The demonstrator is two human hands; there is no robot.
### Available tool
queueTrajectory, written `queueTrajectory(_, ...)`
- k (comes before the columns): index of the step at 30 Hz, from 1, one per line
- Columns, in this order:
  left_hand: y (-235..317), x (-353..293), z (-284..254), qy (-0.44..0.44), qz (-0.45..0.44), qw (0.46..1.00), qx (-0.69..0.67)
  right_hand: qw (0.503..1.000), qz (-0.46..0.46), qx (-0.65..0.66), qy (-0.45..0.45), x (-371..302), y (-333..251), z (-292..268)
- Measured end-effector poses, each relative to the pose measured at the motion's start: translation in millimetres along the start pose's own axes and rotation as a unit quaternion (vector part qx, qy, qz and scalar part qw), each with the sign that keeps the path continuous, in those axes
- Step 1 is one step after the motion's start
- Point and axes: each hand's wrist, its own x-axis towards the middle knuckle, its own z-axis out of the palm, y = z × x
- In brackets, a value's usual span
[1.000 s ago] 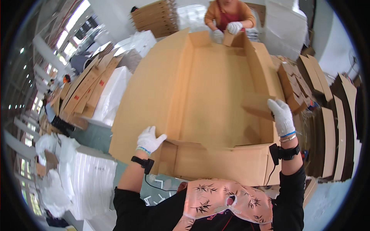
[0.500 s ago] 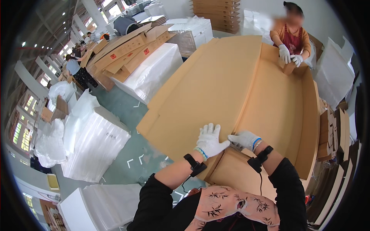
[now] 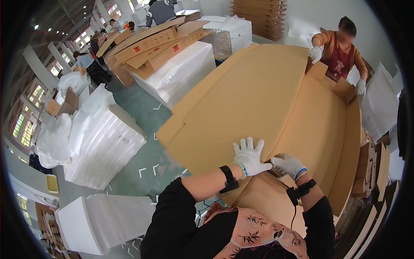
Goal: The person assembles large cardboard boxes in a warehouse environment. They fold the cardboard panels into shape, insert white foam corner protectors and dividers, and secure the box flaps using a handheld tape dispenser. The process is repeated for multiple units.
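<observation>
A large open cardboard box (image 3: 317, 125) lies in front of me, with a broad brown side panel (image 3: 233, 103) folded out to the left. My left hand (image 3: 251, 157), in a white knit glove, rests on the near end of that panel with its fingers spread. Right beside it, my right hand (image 3: 290, 165), gloved too, has its fingers curled over the near edge of the box at the crease; what the fingertips grip is partly hidden. Near my hands, a cardboard end flap (image 3: 258, 190) extends toward my body.
Across the box, a co-worker's gloved hands (image 3: 317, 54) hold its far corners by the small flaps (image 3: 345, 90). White wrapped blocks (image 3: 103, 146) stand to the left. Flattened cartons (image 3: 151, 49) are piled farther back. Cardboard strips (image 3: 371, 216) stand along the right.
The co-worker's hands have parted from one flap to both far corners. My left hand has spread its fingers wider. My right hand stays at the crease, fingers more curled.
</observation>
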Motion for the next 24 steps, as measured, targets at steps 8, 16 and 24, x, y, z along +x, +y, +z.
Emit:
queueTrajectory(8, -4, -4, -9, -0.024, -0.023, 0.999, -0.019, 0.947, -0.175, -0.162, 0.215, -44, 61, -65)
queueTrajectory(16, 5, 4, 25, 0.168, 0.31, 0.936, 0.009, 0.861, -0.268, -0.383, 0.203, -236, 209, -146)
queueTrajectory(24, 20, -33, 18, 0.092, 0.221, 0.964, 0.117, 0.846, -0.259, -0.325, 0.334, -243, 239, -123)
